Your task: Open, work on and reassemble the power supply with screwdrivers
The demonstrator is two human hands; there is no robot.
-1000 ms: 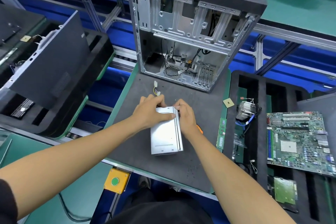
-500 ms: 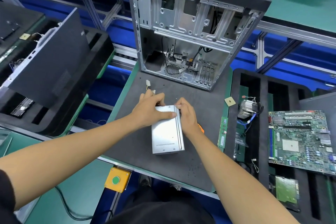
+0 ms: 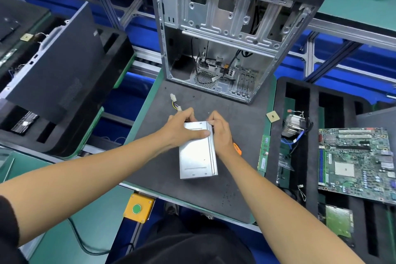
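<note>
A head-worn camera looked down at a dark grey desk (image 3: 150,156). Nearest, at 6 o'clock, two bare forearms reached forward from the bottom corners of the view. At the centre lay the power supply (image 3: 196,156), a closed silver sheet-metal box resting flat on the desk, its long side running away from the person.

The left hand (image 3: 182,128) gripped the box's far left corner, thumb laid across the lid and fingers curled over the far edge. The right hand (image 3: 220,133) grasped the far right corner, fingers curled round that edge. An orange screwdriver handle (image 3: 237,148) peeked out beside the right wrist, at 3 o'clock of the box.

The box looked rigid and fairly heavy for its size, with smooth, slippery faces and thin folded edges that could be sharp; a grip across the two long sides, clear of the wiring, seemed safest. A loose cable (image 3: 174,104) with white connectors trailed from its far end at 11 o'clock, soft and easily snagged.

Farthest, at 12 o'clock, stood an open, stripped computer case (image 3: 225,34).
</note>
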